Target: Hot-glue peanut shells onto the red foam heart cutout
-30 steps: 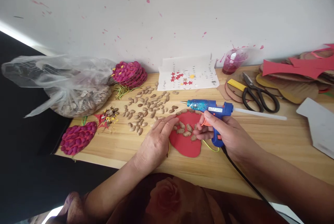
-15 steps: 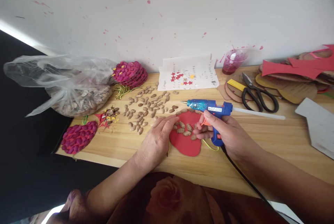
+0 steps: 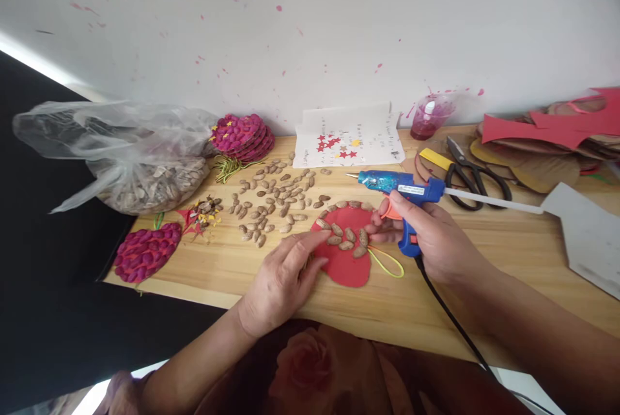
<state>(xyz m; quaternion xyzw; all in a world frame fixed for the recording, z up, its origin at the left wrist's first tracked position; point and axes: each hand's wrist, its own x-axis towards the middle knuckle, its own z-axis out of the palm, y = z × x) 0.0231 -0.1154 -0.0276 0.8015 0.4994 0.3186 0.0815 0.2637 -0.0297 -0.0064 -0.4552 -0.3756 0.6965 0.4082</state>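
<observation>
My right hand [image 3: 438,241] grips a blue glue gun [image 3: 387,184] with an orange trigger and a white glue stick out of its back. Its metal nozzle points left, above the table. Below it lies a red apple-shaped cutout [image 3: 346,271] with several peanut shells [image 3: 345,245] along its top edge and across its middle. My left hand [image 3: 281,279] rests at the cutout's left edge, fingers stretched toward a shell there, thumb apart. A yellow-green cord loop [image 3: 390,266] sticks out on the cutout's right. More loose peanut shells [image 3: 271,199] spread to the left.
A clear plastic bag of shells [image 3: 159,176] and a stack of purple shell-covered pieces [image 3: 242,137] stand back left. One purple piece [image 3: 148,250] lies front left. Toward the wall are a paper with stars [image 3: 349,134], a pink-stained cup [image 3: 429,118], black-handled scissors [image 3: 477,179] and red scraps [image 3: 533,131].
My right hand and the glue gun have moved slightly up and right, uncovering shells and the cord loop. My left hand has drawn back down and left, its thumb now showing.
</observation>
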